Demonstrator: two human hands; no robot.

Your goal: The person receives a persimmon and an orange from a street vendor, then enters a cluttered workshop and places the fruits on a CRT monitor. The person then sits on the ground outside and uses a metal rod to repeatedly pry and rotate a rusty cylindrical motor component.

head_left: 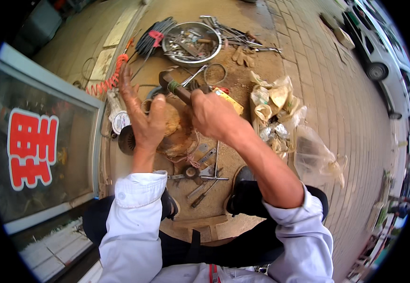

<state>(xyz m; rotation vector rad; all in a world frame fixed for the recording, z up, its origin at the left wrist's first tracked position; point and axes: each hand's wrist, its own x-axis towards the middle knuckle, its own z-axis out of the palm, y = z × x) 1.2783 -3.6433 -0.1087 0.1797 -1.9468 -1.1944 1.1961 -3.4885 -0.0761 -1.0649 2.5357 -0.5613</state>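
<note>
My right hand (pixel 216 115) is closed round the dark handle of a hammer (pixel 182 93), which has green binding near its head. The hammer is raised over a worn, rounded wooden block (pixel 182 129). At the block's left side, my left hand (pixel 146 123) has its fingers stretched upward and its thumb apart; I see nothing held in it. A dark round metal part (pixel 127 140) lies beside my left wrist. Between my feet are a puller-like metal tool with a round hub (pixel 190 171) and a screwdriver (pixel 200 200).
A metal basin (pixel 192 43) of small parts stands ahead, with black cable (pixel 154 37) and several wrenches (pixel 242 37) around it. Plastic bags (pixel 278 101) lie to the right. A glass door (pixel 49 141) bounds the left, near a red coiled hose (pixel 110 81). A vehicle (pixel 379 52) stands far right.
</note>
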